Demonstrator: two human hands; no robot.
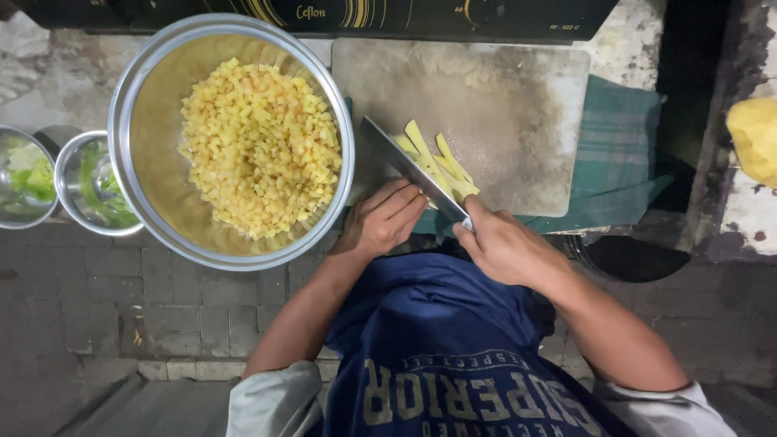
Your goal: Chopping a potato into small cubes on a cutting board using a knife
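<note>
Steel bowls of greens (89,184) sit far left, just beside the big steel bowl (146,105) heaped with yellow cubes. The left hand (380,222), fingers curled, pins the potato strips (437,162) on the cutting board (502,105); the right hand (502,247) is closed around the knife (409,166) handle. Dicing looks under way: each cut seems to need the blade clear of the knuckles. Bare board lies to the right; the bowl rim crowds the left.
</note>
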